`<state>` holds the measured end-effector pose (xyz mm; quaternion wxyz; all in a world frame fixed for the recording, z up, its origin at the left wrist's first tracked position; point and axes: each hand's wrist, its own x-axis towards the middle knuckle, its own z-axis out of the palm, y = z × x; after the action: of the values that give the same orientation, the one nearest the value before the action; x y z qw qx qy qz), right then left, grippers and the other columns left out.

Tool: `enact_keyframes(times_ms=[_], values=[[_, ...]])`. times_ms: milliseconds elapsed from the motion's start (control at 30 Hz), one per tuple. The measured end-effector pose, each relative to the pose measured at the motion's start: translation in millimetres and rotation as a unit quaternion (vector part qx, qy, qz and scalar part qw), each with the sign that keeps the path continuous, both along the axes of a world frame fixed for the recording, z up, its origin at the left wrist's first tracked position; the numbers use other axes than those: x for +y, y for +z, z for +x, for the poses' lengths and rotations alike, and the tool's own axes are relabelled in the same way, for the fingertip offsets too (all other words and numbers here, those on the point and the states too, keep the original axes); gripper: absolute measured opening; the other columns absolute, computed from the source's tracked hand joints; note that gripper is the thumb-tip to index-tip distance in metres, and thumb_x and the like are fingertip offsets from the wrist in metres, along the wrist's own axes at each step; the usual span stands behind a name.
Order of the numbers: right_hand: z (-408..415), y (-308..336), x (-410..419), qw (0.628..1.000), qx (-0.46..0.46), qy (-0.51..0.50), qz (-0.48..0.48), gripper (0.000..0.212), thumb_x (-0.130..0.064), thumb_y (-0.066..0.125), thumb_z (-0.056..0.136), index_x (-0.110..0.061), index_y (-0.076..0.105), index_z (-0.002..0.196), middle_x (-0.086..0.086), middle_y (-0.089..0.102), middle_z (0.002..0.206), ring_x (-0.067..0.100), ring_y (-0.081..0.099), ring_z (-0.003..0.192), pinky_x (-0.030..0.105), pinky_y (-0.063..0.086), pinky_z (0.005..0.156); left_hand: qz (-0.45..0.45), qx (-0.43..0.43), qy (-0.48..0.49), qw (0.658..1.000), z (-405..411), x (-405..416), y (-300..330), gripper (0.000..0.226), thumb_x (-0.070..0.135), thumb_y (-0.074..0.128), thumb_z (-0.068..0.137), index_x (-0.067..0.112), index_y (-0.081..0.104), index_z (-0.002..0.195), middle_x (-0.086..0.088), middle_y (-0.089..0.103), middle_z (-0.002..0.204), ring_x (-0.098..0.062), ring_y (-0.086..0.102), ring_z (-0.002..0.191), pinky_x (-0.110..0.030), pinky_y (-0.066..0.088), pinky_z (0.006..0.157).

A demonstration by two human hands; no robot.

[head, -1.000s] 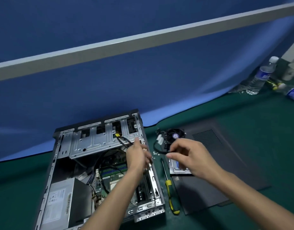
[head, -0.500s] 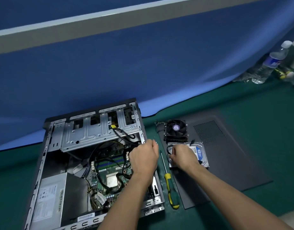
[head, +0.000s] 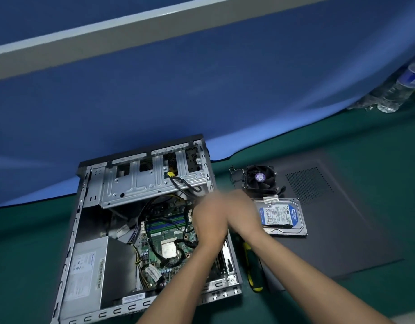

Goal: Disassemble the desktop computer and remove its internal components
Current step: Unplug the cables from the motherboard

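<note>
The open computer case (head: 141, 225) lies on the green worktop (head: 26, 253), motherboard (head: 169, 244) exposed. Both blurred hands, left hand (head: 210, 220) and right hand (head: 242, 211), meet over its right edge; each grip cannot be determined. Rightward: screwdriver (head: 253, 270), cooler fan (head: 260, 180), hard drive (head: 281, 216), side panel (head: 342, 230).

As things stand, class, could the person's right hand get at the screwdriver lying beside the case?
Probably yes. The screwdriver lies uncovered on the mat between the case and the side panel, just under the right forearm; the right hand need only draw back.
</note>
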<state>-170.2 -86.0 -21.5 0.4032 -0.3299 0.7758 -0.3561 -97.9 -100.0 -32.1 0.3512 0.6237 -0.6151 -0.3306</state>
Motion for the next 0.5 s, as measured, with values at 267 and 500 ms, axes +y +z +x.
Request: enact_keyframes(times_ms=[267,500], values=[[41,1,-23,0.986,0.156,-0.011,0.056,0.038,-0.038,0.027,0.101,-0.010,0.045,0.121,0.011,0.048,0.128,0.029,0.044,0.118,0.039,0.037,0.090,0.157,-0.156,0.018,0.975,71,-28,-16,0.017,0.017,0.047,0.092,0.012,0.059,0.081,-0.005,0.061,0.081,-0.025,0.055,0.080,-0.032,0.039,0.064],[47,-3,-28,0.967,0.241,0.003,0.078,0.044,-0.041,0.017,0.101,-0.011,0.046,0.116,0.011,0.053,0.118,0.027,0.052,0.106,0.037,0.040,0.078,0.129,-0.458,-0.132,0.870,112,-65,-45,0.026,0.022,0.040,0.098,0.004,0.059,0.102,-0.013,0.059,0.112,-0.026,0.048,0.108,-0.033,0.038,0.092]])
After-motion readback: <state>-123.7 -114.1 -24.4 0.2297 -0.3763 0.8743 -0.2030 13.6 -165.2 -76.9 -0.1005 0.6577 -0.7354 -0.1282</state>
